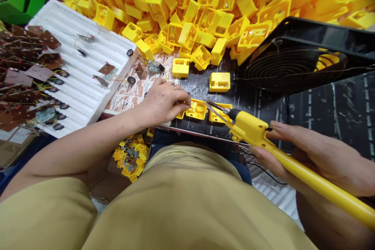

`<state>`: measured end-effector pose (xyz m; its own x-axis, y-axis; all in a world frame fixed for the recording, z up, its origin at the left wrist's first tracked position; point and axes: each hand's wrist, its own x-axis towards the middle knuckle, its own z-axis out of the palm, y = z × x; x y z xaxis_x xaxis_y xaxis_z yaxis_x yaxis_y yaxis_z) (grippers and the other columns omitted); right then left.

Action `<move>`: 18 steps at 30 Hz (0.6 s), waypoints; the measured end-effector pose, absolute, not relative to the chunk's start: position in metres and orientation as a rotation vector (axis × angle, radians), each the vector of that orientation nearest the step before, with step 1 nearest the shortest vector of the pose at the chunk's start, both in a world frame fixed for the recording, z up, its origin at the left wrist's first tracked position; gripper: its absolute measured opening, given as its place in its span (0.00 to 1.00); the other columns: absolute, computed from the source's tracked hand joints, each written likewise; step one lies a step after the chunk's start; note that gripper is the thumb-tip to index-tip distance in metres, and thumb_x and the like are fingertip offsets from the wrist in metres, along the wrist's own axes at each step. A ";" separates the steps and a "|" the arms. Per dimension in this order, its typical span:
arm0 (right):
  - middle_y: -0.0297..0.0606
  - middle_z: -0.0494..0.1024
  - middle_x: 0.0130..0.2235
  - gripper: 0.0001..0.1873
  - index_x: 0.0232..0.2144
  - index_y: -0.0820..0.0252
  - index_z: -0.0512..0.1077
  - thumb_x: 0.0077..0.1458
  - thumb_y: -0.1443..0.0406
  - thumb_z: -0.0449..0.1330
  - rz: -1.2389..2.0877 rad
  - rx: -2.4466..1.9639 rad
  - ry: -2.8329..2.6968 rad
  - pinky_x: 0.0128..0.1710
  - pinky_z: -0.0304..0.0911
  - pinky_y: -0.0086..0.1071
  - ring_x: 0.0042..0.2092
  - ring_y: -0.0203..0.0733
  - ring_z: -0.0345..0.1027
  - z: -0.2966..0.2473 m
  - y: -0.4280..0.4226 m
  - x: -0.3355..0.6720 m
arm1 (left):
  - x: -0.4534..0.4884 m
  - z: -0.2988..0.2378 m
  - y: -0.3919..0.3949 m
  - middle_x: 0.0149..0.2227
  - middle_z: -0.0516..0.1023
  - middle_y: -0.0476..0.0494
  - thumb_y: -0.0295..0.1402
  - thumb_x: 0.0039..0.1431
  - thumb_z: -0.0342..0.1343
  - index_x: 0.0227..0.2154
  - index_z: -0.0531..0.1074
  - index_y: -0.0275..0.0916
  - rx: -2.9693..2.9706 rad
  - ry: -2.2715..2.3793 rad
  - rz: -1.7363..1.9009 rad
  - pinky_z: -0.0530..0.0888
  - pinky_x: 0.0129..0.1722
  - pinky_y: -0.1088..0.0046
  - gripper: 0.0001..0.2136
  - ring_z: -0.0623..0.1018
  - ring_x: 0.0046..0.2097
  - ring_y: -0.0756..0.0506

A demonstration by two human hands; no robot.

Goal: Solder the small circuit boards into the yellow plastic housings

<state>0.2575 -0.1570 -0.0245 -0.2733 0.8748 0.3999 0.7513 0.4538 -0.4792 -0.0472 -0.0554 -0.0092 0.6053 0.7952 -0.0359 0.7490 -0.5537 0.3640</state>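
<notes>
Our lap in tan cloth (181, 203) fills the foreground. Beyond it, our right hand (316, 160) has its grip wrapped around a yellow soldering iron (258, 131), tip aimed left. Our left hand (162, 99) pinches an open yellow casing (197, 109) on the counter (322, 113), just beside that tip.

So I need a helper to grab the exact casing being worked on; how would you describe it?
Start at the black fan on the right and drop to the dark mat before it. The left hand pins an open yellow casing there, with the soldering iron tip beside it. Unlike its neighbours, fingers touch it.
</notes>
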 end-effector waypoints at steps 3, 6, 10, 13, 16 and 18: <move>0.35 0.82 0.38 0.22 0.60 0.44 0.64 0.66 0.53 0.56 0.299 -1.192 -2.188 0.30 0.74 0.34 0.34 0.43 0.78 -0.014 -0.152 0.255 | -0.048 -0.007 -0.057 0.34 0.82 0.48 0.35 0.59 0.56 0.30 0.79 0.42 2.490 1.224 0.175 0.59 0.56 0.54 0.08 0.76 0.42 0.44; 0.34 0.81 0.35 0.26 0.62 0.46 0.62 0.63 0.63 0.61 0.376 -0.999 -2.228 0.33 0.75 0.33 0.35 0.42 0.78 -0.005 -0.148 0.251 | -0.044 -0.004 -0.059 0.34 0.81 0.46 0.35 0.58 0.55 0.27 0.78 0.41 2.523 1.231 0.120 0.57 0.58 0.51 0.09 0.74 0.42 0.42; 0.31 0.80 0.33 0.17 0.50 0.48 0.69 0.60 0.66 0.64 0.460 -0.953 -2.223 0.34 0.77 0.33 0.34 0.41 0.78 -0.001 -0.143 0.248 | -0.039 -0.001 -0.059 0.32 0.81 0.46 0.33 0.57 0.53 0.25 0.77 0.40 2.571 1.231 0.057 0.58 0.57 0.49 0.09 0.73 0.42 0.42; 0.31 0.80 0.32 0.06 0.38 0.52 0.70 0.60 0.65 0.65 0.410 -0.880 -2.274 0.35 0.77 0.30 0.33 0.37 0.78 0.002 -0.136 0.245 | -0.036 0.001 -0.059 0.31 0.80 0.45 0.33 0.56 0.52 0.24 0.76 0.40 2.595 1.235 0.038 0.59 0.57 0.49 0.10 0.73 0.42 0.41; 0.34 0.81 0.31 0.07 0.35 0.56 0.70 0.58 0.67 0.66 0.319 -0.745 -2.325 0.36 0.77 0.27 0.33 0.36 0.78 0.008 -0.128 0.239 | -0.034 0.002 -0.059 0.30 0.80 0.44 0.32 0.55 0.52 0.24 0.76 0.39 2.611 1.248 0.004 0.60 0.56 0.49 0.10 0.74 0.41 0.41; 0.36 0.81 0.32 0.09 0.36 0.58 0.70 0.56 0.69 0.68 0.284 -0.712 -2.363 0.39 0.77 0.29 0.35 0.36 0.78 0.013 -0.124 0.236 | -0.032 0.003 -0.059 0.29 0.79 0.44 0.32 0.54 0.52 0.23 0.76 0.39 2.624 1.252 -0.025 0.61 0.56 0.49 0.09 0.74 0.40 0.41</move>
<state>0.2363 -0.1241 0.0134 -0.6442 0.5585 0.5226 0.4187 0.8293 -0.3701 -0.0323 -0.0586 0.0033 0.6343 0.7645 -0.1149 0.7684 -0.6072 0.2020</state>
